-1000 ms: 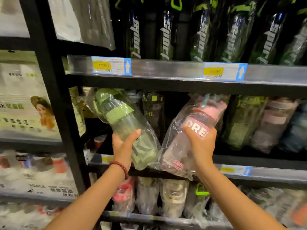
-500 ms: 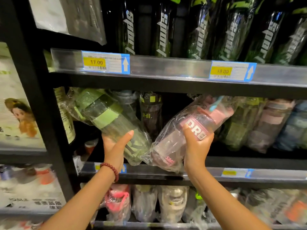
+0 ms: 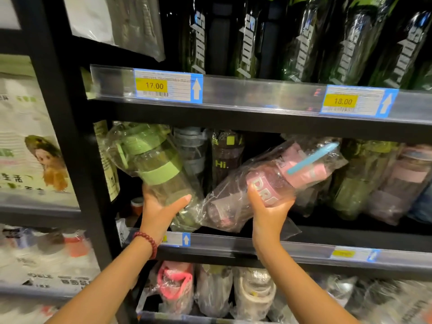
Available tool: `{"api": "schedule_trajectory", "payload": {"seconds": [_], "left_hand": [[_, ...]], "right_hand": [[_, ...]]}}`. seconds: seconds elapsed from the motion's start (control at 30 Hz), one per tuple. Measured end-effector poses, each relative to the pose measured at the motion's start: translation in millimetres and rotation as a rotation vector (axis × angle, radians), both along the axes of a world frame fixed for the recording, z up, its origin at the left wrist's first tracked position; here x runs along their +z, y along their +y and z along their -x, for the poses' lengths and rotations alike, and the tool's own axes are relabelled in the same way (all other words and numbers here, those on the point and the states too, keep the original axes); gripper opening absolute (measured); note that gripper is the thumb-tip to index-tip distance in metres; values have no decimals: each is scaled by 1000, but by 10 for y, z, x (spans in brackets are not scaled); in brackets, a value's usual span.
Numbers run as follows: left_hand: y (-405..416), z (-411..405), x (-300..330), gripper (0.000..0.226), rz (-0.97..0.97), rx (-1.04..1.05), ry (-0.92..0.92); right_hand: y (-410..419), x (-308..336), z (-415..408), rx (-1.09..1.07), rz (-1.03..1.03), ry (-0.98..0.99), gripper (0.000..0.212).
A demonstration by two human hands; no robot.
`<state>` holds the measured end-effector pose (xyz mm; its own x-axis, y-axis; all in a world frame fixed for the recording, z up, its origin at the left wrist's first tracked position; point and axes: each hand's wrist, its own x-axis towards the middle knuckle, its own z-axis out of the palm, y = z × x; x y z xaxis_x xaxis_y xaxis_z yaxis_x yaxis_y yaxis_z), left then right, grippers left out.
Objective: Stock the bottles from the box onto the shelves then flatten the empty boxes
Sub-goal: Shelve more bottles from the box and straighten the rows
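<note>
While both bottles tilt over the middle shelf (image 3: 233,244), my left hand (image 3: 161,206) curls around the bagged green bottle (image 3: 159,169) on the left, and my right hand (image 3: 268,211) clasps the bagged pink bottle (image 3: 275,181) just right of it, their bases touching.

no sleeves on me, both forearms bare up to frame edge. dark red bead bracelet (image 3: 146,242) round my left wrist, just below fingers. right wrist plain, no rings, nails short.
</note>
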<state>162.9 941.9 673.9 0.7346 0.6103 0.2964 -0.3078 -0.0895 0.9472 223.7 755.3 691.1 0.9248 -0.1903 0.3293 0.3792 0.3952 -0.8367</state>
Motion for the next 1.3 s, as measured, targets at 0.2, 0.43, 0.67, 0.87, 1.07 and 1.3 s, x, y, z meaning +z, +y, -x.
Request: {"api": "schedule_trajectory", "payload": {"seconds": [0.2,0.43,0.67,0.87,1.07,1.3], "left_hand": [[65,71,27,100,-255,25,108],[108,105,161,97,-442,-22,207],[94,75,194,95,-420,4,291],[22,147,113,99,-408,66,248],[-11,156,16,108,-380,82,271],[-81,185,55,103,-368,125,274]], "right_hand": [[44,-43,52,39,270,-110,68],[152,-2,35,62,425,-177,61],[245,-25,-24,84,547,-170,60],[331,-18,-21,96,733,-199,63],[303,-28,-3,117,780,-174,66],[-52,181,-50,314,920,-168,79]]}}
